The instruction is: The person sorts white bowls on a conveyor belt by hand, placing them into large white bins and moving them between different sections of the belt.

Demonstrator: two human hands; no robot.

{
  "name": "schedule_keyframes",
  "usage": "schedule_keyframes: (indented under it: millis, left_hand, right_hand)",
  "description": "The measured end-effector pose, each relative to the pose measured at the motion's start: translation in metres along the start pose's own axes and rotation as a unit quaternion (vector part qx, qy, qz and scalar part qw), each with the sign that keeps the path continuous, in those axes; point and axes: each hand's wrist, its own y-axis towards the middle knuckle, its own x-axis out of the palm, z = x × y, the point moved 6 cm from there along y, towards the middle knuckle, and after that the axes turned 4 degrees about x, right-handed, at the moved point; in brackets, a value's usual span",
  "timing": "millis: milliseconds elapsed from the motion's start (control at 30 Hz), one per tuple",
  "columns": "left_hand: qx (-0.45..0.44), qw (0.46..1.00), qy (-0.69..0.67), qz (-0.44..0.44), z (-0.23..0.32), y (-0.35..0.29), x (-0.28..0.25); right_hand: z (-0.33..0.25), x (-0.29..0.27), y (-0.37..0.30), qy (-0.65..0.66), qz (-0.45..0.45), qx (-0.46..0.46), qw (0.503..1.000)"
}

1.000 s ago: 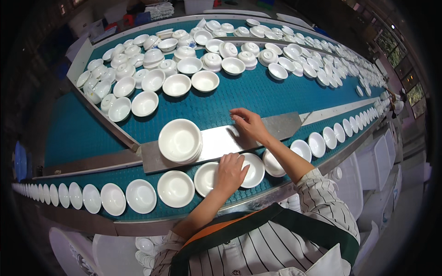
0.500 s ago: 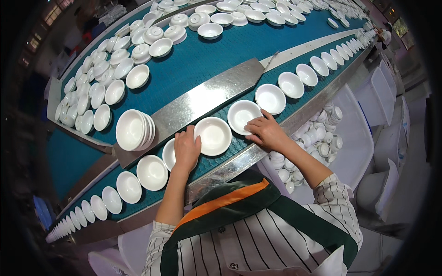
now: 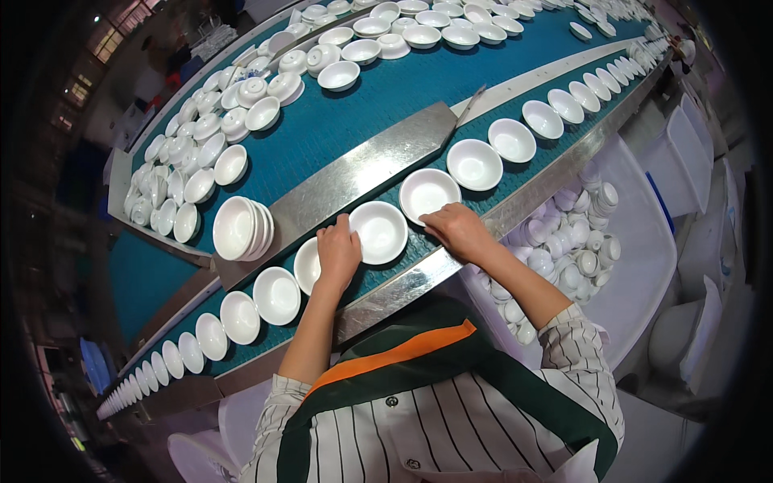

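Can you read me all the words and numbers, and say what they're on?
None can be read.
Upturned bowls on the wide teal belt: faint marks underneath, too small to read.
White bowl between left hand and right hand: no writing visible.

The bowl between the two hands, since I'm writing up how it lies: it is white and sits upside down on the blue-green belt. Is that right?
Not upside down: the head view shows the white bowl between the left hand and right hand with its open side up on the blue-green belt.
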Motion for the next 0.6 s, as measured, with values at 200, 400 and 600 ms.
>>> schedule_keyframes:
  millis: [200, 400, 600]
  left_hand:
    - [0.147, 0.975, -0.037, 0.163, 0.075, 0.026, -0.014]
    - [0.041, 0.999, 0.008, 0.000, 0.072, 0.061, 0.047]
    - [0.171, 0.972, 0.005, 0.160, 0.120, 0.075, 0.029]
  right_hand:
    - [0.033, -0.046, 0.009, 0.010, 0.104, 0.033, 0.994]
    - [0.081, -0.048, -0.009, -0.023, 0.027, 0.030, 0.999]
    - [0.110, -0.087, -0.004, 0.015, 0.114, 0.062, 0.991]
